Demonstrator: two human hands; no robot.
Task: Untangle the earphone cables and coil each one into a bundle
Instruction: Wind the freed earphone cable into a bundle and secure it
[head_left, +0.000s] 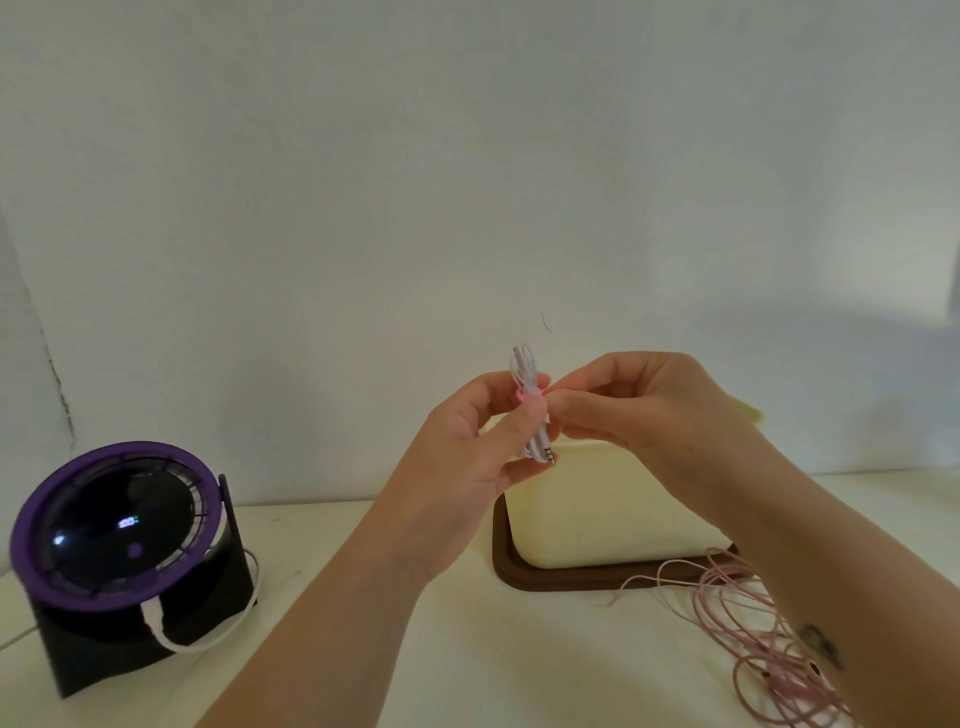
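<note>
Glossy black dome (104, 525), matt purple ring (140, 450), smooth matt cream box (597, 509), smooth plastic-coated pink cable (756, 670).

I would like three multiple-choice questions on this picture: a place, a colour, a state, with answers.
1. Where does the pink cable lie? A) on the table B) on a chair C) in a drawer
2. What colour is the bundle between the left hand and the right hand? A) black B) white C) green
3. How is the pink cable? A) coiled tight B) tied with a band C) loose
1 A: it spreads over the table at right. 2 B: its strands are white. 3 C: its loops lie open.
</note>
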